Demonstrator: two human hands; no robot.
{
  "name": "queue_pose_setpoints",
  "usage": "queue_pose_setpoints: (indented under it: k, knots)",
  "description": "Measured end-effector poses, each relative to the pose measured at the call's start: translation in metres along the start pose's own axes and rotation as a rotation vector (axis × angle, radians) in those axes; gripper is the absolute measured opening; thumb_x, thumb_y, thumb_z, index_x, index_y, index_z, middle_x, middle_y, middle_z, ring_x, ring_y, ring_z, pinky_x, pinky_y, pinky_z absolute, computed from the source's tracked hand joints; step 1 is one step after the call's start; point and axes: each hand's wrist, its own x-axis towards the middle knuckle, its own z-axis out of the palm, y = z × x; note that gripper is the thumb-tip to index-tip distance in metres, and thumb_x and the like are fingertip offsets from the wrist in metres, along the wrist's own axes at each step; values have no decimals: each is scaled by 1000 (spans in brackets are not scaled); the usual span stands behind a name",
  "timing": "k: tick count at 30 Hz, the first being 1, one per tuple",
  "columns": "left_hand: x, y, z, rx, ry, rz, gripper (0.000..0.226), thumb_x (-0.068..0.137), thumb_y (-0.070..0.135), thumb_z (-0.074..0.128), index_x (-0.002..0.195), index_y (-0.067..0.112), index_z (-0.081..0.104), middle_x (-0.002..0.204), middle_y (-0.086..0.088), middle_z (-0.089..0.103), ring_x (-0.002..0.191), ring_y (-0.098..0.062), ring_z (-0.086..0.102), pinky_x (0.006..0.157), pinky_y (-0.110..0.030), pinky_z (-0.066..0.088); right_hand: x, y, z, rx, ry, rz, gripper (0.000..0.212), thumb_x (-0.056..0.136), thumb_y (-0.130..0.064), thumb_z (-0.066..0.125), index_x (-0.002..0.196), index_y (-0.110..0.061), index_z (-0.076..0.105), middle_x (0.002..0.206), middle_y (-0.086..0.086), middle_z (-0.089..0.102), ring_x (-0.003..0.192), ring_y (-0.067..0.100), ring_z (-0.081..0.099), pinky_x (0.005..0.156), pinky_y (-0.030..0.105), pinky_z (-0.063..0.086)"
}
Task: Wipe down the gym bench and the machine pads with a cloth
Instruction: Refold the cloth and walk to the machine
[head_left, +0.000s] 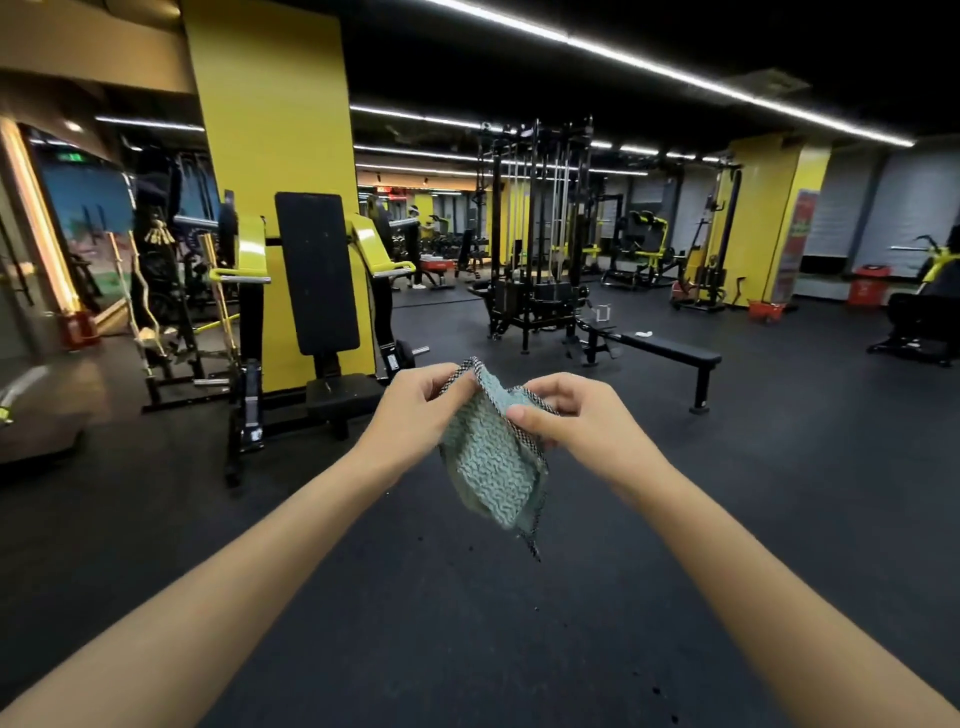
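I hold a pale green cloth (493, 462) with a dark woven edge in front of me, above the floor. My left hand (421, 410) pinches its upper left edge and my right hand (566, 421) pinches its upper right edge, so the rest hangs down between them. A flat black gym bench (670, 351) stands ahead to the right, with a small white thing lying on it. To the left stands a yellow and black press machine with a tall black back pad (316, 270) and a low seat pad (343, 395).
A yellow pillar (280, 104) rises behind the press machine. A black cable station (535, 249) stands in the middle distance. Red baskets (766, 310) and a red bin (868, 286) sit far right. A person stands far back near more machines. Dark rubber floor lies around me.
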Motion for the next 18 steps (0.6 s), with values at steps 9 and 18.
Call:
queue_pose_setpoints:
  k: [9,18]
  knots:
    - [50,-24,13,-224,40,-348,29,103,13,43,102,15,72,98,0,76,89,-14,69,73,-24,58,101,15,-34,-43,-126,-127,12,85,-23,77,93,-16,71,89,8,71,79,13,59,75,32,47]
    - [98,-43,20,-309,219,-438,30,98,31,56,115,9,66,108,-6,72,101,-21,65,89,-34,49,177,37,-35,-64,-217,-313,11,85,-19,77,80,-25,71,77,-9,71,73,11,60,78,41,52]
